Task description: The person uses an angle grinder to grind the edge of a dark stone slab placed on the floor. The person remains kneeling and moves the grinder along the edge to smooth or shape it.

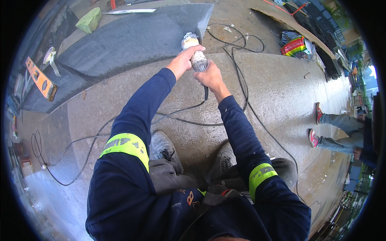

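Both my hands are closed around a dusty, pale angle grinder [198, 61], its body upright in the picture and its head toward the far side. My left hand [185, 60] wraps the body nearer the head. Farther back, my right hand [210, 78] grips the rear end, where a black cord [206, 93] comes out. The grinder's head meets the right end of a long dark grey stone slab [132, 42]; its disc is hidden. An orange spirit level [41, 79] and a roll of pale tape [49, 55] lie at the slab's left end.
Black cables [241, 82] loop over the wet floor [281, 88] around my feet. A green foam-like block [89, 20] sits on the slab's far left edge. Far right are a red and yellow bag [294, 47] and cardboard [295, 24]. Another person's legs [339, 120] stand at right.
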Tool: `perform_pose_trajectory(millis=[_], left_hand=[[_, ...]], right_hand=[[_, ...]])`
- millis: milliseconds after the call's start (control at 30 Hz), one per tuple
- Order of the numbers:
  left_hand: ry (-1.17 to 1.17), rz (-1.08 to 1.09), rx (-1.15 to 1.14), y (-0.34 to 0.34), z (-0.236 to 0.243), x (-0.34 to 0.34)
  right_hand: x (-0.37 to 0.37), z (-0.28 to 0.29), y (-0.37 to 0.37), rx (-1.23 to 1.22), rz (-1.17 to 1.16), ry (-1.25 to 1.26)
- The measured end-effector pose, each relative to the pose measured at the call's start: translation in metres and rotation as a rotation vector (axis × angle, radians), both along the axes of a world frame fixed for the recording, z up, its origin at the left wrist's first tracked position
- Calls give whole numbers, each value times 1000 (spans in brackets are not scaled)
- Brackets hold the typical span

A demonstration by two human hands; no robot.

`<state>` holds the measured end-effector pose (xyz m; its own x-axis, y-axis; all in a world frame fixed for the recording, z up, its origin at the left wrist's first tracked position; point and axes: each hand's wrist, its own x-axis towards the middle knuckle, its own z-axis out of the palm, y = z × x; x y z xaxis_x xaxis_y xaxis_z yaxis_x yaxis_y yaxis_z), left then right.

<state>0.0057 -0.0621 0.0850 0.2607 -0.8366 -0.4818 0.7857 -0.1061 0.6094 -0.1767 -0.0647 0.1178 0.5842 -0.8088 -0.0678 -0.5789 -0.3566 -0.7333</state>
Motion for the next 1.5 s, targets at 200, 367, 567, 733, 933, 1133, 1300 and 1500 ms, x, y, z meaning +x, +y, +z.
perform_pose_trajectory(millis=[200,367,567,733,933,1133,1300,1500], left_hand=[[-5,-73,2,4,20,-3],[-8,-49,-17,8,31,-10],[2,-11,-52,12,37,-15],[5,2,-68,12,36,-17],[6,27,-51,7,34,-19],[-80,24,-58,10,30,-19],[-103,19,7,8,15,-17],[-92,40,-10,2,-7,-7]], right_hand=[[-11,22,10,8,-20,0],[-15,30,13,-6,-14,-29],[-17,34,14,-4,-8,-38],[-20,37,15,-14,-9,-27],[-25,41,18,-14,-7,-39],[-26,34,18,-30,-10,-35],[-20,15,16,-11,-19,-40],[-8,-3,6,9,-18,6]])
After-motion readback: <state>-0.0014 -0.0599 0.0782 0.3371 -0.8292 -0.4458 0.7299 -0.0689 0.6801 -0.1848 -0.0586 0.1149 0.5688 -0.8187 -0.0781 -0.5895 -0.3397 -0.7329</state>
